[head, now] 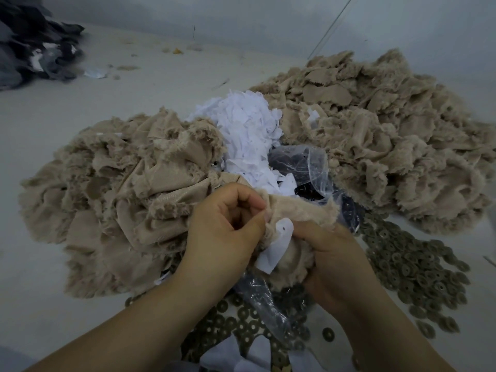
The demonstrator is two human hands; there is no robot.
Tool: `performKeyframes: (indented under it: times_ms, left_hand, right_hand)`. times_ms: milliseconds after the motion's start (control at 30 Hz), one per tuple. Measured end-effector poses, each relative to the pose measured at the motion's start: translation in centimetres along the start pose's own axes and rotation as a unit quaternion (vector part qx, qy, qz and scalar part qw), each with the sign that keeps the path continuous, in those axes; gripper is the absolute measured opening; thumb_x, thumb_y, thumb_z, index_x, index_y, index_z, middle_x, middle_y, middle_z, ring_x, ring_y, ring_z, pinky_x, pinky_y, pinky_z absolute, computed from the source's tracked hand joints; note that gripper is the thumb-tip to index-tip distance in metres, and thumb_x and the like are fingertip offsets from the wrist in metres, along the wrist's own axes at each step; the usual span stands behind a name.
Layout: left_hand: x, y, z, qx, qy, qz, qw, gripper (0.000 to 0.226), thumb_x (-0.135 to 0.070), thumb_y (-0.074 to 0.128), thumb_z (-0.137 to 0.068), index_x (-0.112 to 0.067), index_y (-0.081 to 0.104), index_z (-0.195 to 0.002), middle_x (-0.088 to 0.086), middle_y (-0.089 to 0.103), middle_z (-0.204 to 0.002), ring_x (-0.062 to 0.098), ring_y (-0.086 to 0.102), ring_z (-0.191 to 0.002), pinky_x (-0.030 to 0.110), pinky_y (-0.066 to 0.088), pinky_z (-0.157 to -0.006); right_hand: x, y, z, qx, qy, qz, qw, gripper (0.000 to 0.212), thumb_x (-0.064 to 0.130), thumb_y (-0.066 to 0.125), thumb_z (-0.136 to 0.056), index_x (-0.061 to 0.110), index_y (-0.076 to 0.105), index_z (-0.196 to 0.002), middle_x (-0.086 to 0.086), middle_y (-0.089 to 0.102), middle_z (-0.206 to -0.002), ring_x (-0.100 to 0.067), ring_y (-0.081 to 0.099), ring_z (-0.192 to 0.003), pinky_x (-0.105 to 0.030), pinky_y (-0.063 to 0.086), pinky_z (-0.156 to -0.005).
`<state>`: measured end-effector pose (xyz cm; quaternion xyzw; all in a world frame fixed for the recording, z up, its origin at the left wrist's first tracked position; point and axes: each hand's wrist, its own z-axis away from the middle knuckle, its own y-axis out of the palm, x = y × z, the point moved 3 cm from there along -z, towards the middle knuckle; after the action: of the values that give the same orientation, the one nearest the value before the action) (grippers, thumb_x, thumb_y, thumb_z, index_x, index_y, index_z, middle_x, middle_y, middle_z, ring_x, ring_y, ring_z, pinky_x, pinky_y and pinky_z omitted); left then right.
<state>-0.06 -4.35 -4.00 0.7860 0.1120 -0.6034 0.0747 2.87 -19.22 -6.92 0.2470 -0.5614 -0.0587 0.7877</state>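
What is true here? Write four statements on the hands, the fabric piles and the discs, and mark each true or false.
1. The left hand and right hand both hold the beige fabric piece. True.
2. The white scraps lie between the left beige pile and the right beige pile. True.
3. The ring-shaped discs stand in one neat stack. False: they lie spread out loosely.
4. The dark cloth heap lies at the far right. False: it is at the far left.
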Motion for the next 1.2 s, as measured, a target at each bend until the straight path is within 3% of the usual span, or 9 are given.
performKeyframes:
  times_ms: [100,200,300,400,833,933,1033,1133,1200]
  left_hand:
    - [-0.2,0.2,0.3,0.018,0.005,-0.002,1.0,0.015,-0.01,0.073,-0.074,-0.023,0.068,-0.082,0.002,0.064,-0.078,0.014,0.058,-0.065,0.031,0.055,-0.059]
    - [-0.5,0.3,0.4,0.025,0.02,-0.016,0.999,0.024,-0.003,0.073,-0.077,-0.02,0.071,-0.093,0.012,0.062,-0.082,0.033,0.058,-0.069,0.045,0.055,-0.06]
    - [-0.3,0.3,0.4,0.023,0.025,-0.021,0.999,0.033,0.008,0.072,-0.081,-0.024,0.074,-0.091,0.011,0.065,-0.079,0.028,0.062,-0.07,0.035,0.058,-0.062]
    - [0.0,0.2,0.4,-0.01,-0.003,-0.006,1.0,0.029,0.006,0.073,-0.081,-0.023,0.074,-0.08,0.004,0.071,-0.075,0.018,0.066,-0.067,0.025,0.057,-0.063]
    - [0.1,0.4,0.6,-0.036,-0.003,0.01,0.999,0.013,0.001,0.069,-0.087,-0.012,0.069,-0.086,0.006,0.07,-0.079,0.021,0.067,-0.072,0.031,0.059,-0.067]
    - [0.0,0.7,0.9,-0.031,0.0,-0.002,1.0,0.023,-0.021,0.079,-0.082,-0.009,0.059,-0.085,0.015,0.06,-0.075,0.021,0.058,-0.063,0.029,0.053,-0.058]
    - [0.1,1.1,1.1,0.0,0.014,-0.081,0.997,0.024,-0.025,0.079,-0.081,-0.009,0.062,-0.075,0.011,0.057,-0.069,0.018,0.053,-0.059,0.03,0.048,-0.054]
    - [0.5,0.9,1.1,0.012,0.005,-0.053,0.998,0.013,-0.009,0.072,-0.087,-0.008,0.07,-0.074,0.01,0.064,-0.07,0.029,0.06,-0.064,0.041,0.054,-0.059]
    - [0.7,0.7,1.0,0.004,-0.012,-0.023,1.0,0.017,-0.004,0.07,-0.088,-0.011,0.071,-0.073,0.008,0.067,-0.071,0.025,0.061,-0.064,0.038,0.054,-0.06]
  right_hand:
    - [-0.1,-0.2,0.0,-0.003,-0.032,0.061,0.998,0.053,0.022,0.078,-0.064,-0.014,0.067,-0.102,-0.037,0.068,-0.097,-0.053,0.068,-0.085,-0.054,0.06,-0.071]
    - [-0.8,-0.1,-0.4,-0.02,-0.023,0.052,0.998,0.046,0.014,0.07,-0.077,-0.012,0.064,-0.115,-0.031,0.068,-0.109,-0.02,0.076,-0.077,-0.027,0.06,-0.065]
    - [-1.2,-0.2,-0.6,-0.029,-0.017,0.079,0.996,0.065,0.055,0.077,-0.075,-0.001,0.07,-0.106,-0.011,0.07,-0.094,0.001,0.071,-0.065,-0.029,0.058,-0.074]
    - [-0.4,-0.3,-0.1,0.002,-0.058,0.087,0.995,0.009,0.021,0.074,-0.073,0.023,0.079,-0.08,-0.007,0.077,-0.086,-0.018,0.075,-0.077,-0.03,0.059,-0.065]
    - [-0.9,0.6,-0.1,0.033,-0.043,-0.007,0.999,0.027,0.023,0.064,-0.077,0.016,0.078,-0.098,-0.012,0.076,-0.104,-0.027,0.074,-0.094,-0.032,0.06,-0.074]
    - [-0.8,0.2,-0.4,0.005,-0.053,0.034,0.998,0.018,0.023,0.066,-0.082,0.017,0.08,-0.089,-0.011,0.077,-0.091,-0.024,0.075,-0.084,-0.031,0.06,-0.068]
    - [-0.7,0.2,-0.6,-0.019,-0.017,0.082,0.996,0.021,0.018,0.059,-0.095,0.015,0.078,-0.104,-0.012,0.072,-0.082,-0.021,0.071,-0.076,-0.033,0.059,-0.072]
    - [-0.6,0.3,-0.5,-0.041,-0.036,0.034,0.998,0.031,0.036,0.066,-0.075,0.017,0.079,-0.096,-0.014,0.075,-0.099,-0.03,0.073,-0.092,-0.038,0.061,-0.076]
    - [-0.7,0.3,-0.4,-0.065,-0.032,0.04,0.997,0.046,0.033,0.065,-0.078,0.006,0.07,-0.115,-0.021,0.069,-0.118,-0.038,0.066,-0.109,-0.05,0.054,-0.093]
